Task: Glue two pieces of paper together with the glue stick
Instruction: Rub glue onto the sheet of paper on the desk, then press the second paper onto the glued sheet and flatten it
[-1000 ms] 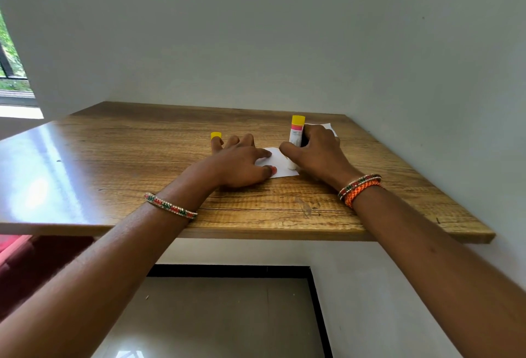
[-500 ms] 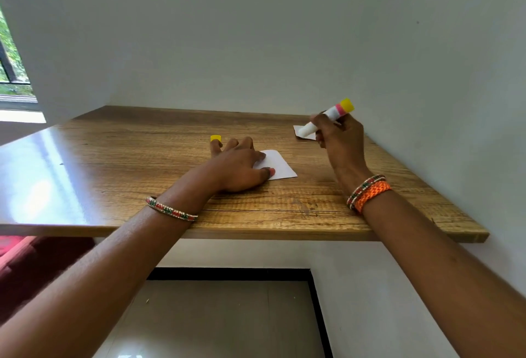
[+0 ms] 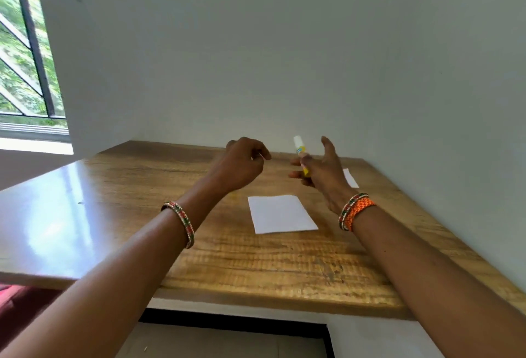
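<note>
A white paper (image 3: 280,214) lies flat on the wooden table (image 3: 227,258), with neither hand touching it. A second, smaller paper (image 3: 350,178) lies farther right, partly hidden behind my right hand (image 3: 324,178). That hand is raised above the table and holds the glue stick (image 3: 300,150) between its fingers, white end up and yellow base down, with the other fingers spread. My left hand (image 3: 244,165) hovers above the table left of the stick, fingers curled with thumb and forefinger close together. Nothing shows in it. I cannot make out the yellow cap for certain.
The table stands in a corner, with a white wall (image 3: 284,58) behind it and another close on the right. A barred window (image 3: 25,44) is at the far left. The table's front edge is near me, with floor below it.
My left hand has lifted off the paper and risen toward the glue stick. My right hand has turned the stick so its white end points up. The view has tilted upward.
</note>
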Demonstrator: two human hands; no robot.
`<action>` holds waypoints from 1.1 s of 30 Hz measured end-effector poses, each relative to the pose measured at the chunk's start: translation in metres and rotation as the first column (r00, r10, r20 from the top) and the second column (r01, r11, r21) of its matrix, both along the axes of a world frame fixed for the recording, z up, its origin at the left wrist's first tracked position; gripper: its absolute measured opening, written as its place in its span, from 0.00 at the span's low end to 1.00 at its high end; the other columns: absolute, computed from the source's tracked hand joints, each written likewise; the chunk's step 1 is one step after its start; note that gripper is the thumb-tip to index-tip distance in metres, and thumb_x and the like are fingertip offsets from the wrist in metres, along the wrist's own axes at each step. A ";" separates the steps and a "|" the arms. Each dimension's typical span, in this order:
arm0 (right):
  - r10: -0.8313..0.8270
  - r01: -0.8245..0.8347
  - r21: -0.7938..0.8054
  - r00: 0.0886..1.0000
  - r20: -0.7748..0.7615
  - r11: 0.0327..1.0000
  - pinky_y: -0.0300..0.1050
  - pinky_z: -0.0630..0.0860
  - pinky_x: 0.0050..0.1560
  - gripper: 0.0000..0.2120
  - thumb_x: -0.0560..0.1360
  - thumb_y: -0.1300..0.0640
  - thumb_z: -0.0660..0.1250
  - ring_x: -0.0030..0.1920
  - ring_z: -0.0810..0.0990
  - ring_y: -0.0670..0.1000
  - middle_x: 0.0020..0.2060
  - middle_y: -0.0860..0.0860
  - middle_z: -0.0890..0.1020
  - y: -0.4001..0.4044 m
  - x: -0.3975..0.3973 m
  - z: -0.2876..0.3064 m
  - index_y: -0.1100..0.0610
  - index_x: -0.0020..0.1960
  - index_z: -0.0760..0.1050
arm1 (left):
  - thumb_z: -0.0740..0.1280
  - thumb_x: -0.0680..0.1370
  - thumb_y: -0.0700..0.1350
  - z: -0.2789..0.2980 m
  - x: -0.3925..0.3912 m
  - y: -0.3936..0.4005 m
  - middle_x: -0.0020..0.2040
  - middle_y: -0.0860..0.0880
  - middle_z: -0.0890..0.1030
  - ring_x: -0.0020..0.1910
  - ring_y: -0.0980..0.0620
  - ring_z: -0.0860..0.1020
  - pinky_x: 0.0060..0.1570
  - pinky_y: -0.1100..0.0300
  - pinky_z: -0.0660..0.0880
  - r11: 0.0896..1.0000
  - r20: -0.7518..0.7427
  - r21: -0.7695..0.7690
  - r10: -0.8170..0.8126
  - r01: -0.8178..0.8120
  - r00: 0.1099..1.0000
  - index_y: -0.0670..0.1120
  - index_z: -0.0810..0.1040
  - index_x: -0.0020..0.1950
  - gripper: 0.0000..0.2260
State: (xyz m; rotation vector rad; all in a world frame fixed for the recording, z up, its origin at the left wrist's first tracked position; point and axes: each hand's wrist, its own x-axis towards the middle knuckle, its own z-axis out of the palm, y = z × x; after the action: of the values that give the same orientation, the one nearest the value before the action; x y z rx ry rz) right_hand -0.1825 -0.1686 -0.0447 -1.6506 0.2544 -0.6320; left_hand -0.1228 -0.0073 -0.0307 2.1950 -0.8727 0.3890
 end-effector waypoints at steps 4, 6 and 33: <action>0.015 -0.018 -0.036 0.995 -0.098 0.999 0.35 0.69 0.36 0.18 0.78 0.62 0.61 0.45 0.79 0.48 0.49 0.55 0.81 0.004 0.045 -0.008 0.64 0.67 0.68 | 0.60 0.72 0.38 0.005 0.036 -0.005 0.41 0.49 0.80 0.39 0.48 0.77 0.38 0.57 0.73 0.987 -0.116 -0.121 0.088 -0.102 0.989 0.53 0.80 0.40 0.12; 0.014 -0.021 -0.078 0.996 -0.085 0.997 0.36 0.73 0.43 0.14 0.75 0.65 0.65 0.51 0.79 0.51 0.53 0.57 0.81 0.007 0.059 -0.014 0.64 0.61 0.74 | 0.60 0.73 0.38 -0.001 0.046 -0.006 0.37 0.51 0.78 0.35 0.50 0.76 0.35 0.60 0.72 0.975 -0.119 -0.154 0.144 -0.161 0.982 0.50 0.79 0.40 0.11; -0.656 0.513 -0.458 0.716 -0.238 0.726 0.57 0.71 0.62 0.18 0.71 0.53 0.61 0.59 0.75 0.64 0.56 0.62 0.79 -0.135 0.038 -0.030 0.63 0.54 0.78 | 0.62 0.75 0.39 -0.009 0.009 -0.016 0.30 0.53 0.79 0.27 0.61 0.77 0.30 0.73 0.68 0.953 0.086 -0.114 -0.273 0.282 0.958 0.43 0.83 0.46 0.10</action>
State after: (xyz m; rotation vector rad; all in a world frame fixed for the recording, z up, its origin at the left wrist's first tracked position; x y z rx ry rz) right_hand -0.1443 -0.3034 -0.0742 -2.0599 1.0599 -0.8686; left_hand -0.1135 -0.0232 -0.0401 1.9196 -1.1467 0.3726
